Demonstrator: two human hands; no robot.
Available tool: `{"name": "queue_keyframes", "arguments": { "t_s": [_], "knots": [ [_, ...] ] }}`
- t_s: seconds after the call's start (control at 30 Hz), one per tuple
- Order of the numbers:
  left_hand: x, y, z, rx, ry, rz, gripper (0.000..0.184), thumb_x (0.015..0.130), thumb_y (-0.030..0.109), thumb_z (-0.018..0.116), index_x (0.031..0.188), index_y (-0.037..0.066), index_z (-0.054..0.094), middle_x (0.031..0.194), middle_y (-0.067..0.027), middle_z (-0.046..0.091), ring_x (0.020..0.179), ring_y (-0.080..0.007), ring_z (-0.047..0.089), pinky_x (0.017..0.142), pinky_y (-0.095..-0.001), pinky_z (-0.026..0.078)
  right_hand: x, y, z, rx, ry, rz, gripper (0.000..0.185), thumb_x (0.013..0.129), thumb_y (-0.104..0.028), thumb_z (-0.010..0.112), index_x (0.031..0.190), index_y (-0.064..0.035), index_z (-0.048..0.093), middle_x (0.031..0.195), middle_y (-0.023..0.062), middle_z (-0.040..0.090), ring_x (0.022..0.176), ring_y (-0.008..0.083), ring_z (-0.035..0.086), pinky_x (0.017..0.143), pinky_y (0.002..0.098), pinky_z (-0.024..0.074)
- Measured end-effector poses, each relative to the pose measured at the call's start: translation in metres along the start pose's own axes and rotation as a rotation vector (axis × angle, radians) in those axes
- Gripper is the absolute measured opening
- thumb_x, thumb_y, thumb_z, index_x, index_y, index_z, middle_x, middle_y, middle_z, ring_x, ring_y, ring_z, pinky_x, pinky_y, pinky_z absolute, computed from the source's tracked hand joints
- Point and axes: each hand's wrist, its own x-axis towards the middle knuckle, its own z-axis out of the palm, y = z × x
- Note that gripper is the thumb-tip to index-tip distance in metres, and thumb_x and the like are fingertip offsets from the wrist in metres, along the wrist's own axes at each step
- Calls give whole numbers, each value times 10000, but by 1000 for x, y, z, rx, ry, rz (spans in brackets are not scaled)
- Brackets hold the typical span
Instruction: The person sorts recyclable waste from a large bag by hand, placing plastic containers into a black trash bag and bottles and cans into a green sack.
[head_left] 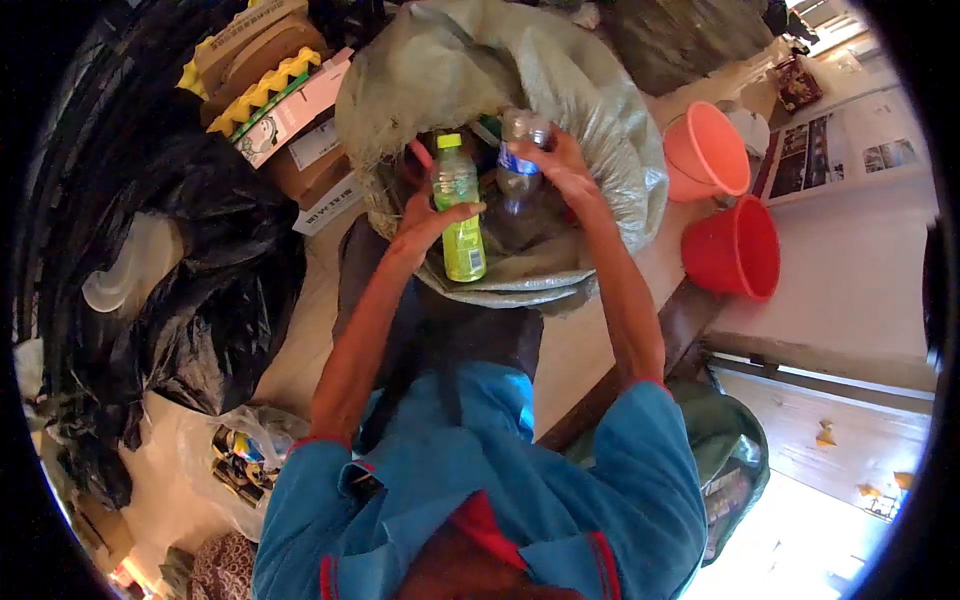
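My left hand (428, 228) is wrapped round a plastic bottle (460, 215) with a yellow-green cap and a green label, held upright over the mouth of a large woven sack (590, 95). In my right hand (560, 165) is a clear plastic bottle (519, 180) with a blue label, a little to the right of the green one. The sack's rim is rolled open around both hands. Inside it, a pink-red item (420, 153) shows beside the green bottle; the rest of the contents is dark and hard to make out.
Flattened cardboard boxes (300, 110) and black plastic bags (215, 280) lie to the left. A pink bucket (708, 150) and a red bucket (735, 250) stand at the right. A clear bag of small items (240, 465) sits lower left, a green sack (715, 440) lower right.
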Motion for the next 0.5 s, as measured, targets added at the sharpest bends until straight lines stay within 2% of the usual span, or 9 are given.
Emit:
{"name": "queue_keyframes", "arguments": {
  "t_s": [0.03,0.13,0.2,0.33,0.37,0.4,0.47,0.5],
  "knots": [
    [-2,11,7,-1,-54,32,554,685,256,758,1140,36,533,1042,-85,610,969,-200,568,898,-349,405,-13,5,-3,-4,6,-1,812,594,-445,788,1162,57,496,1081,183,592,1025,268,566,908,360,426],
    [3,10,26,77,-105,46,637,678,209,759,1209,7,471,1098,-103,596,1030,-206,550,934,-355,403,-43,44,-6,322,-44,81,861,631,-382,784,1239,72,377,1189,191,496,1112,270,477,975,380,349],
    [3,-1,39,362,-245,218,698,650,179,768,1239,-5,441,1144,-123,576,1067,-213,533,949,-349,401,-62,61,-7,547,-84,142,903,656,-340,781,1291,82,298,1261,196,431,1171,271,417,1020,393,299],
    [-10,-12,54,451,-238,256,785,602,187,785,1274,7,420,1164,-151,561,1096,-241,517,960,-355,390,-92,66,-13,603,-36,188,917,634,-363,792,1280,84,320,1205,179,485,1127,255,461,989,385,340],
    [-13,-11,58,454,-243,256,785,602,187,785,1274,7,420,1164,-151,561,1096,-241,517,960,-355,390,-86,100,-17,507,16,193,829,632,-352,793,1223,84,409,1138,164,537,1071,238,502,957,386,371],
    [-17,-6,62,450,-249,255,792,604,195,782,1279,4,414,1180,-161,550,1104,-248,514,965,-364,386,-92,95,-18,510,20,194,829,632,-352,793,1223,84,409,1138,164,537,1071,238,502,957,386,371],
    [-21,5,71,446,-259,254,799,607,203,779,1285,2,407,1197,-171,539,1113,-255,511,969,-374,382,-112,66,-21,476,89,175,729,626,-351,795,1138,76,501,1074,147,575,1016,216,535,921,369,401],
    [-23,9,76,455,-265,356,763,618,204,770,1266,3,421,1167,-169,555,1084,-260,527,954,-381,393,-123,53,-23,514,99,137,649,627,-342,794,1079,55,550,1015,128,600,967,200,557,895,340,419]
  ]
}}
